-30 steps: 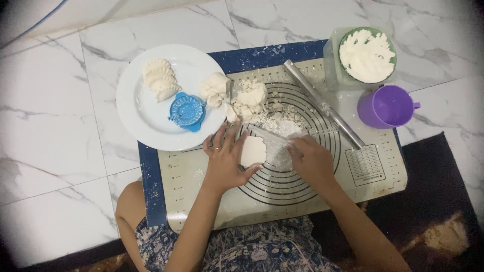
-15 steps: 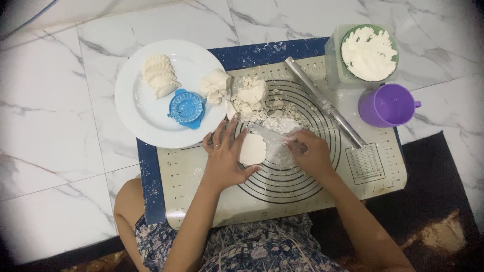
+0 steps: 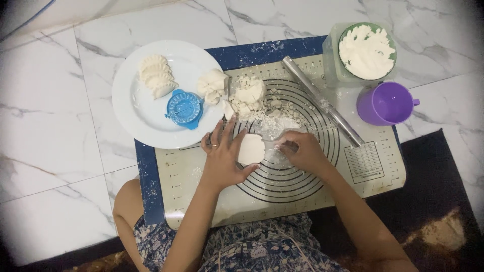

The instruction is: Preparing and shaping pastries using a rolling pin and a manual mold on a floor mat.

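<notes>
Since a moment ago the left hand [image 3: 222, 160] has barely shifted, fingers spread loosely against the flat dough piece [image 3: 251, 149] lying on the ringed pastry mat [image 3: 287, 186], while the right hand [image 3: 302, 151] stays clenched on a small utensil beside it. The white plate [image 3: 132, 106] carries folded dumplings [image 3: 156, 76] and a blue mould [image 3: 185, 108]; the green bowl [image 3: 367, 50] holds white flour, near a purple cup [image 3: 385, 103]

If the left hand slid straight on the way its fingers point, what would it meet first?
The left hand points up and slightly right across the mat. First in line look to be the loose dough scraps just past its fingertips, close beside the white plate's rim; height is hard to judge.
</notes>
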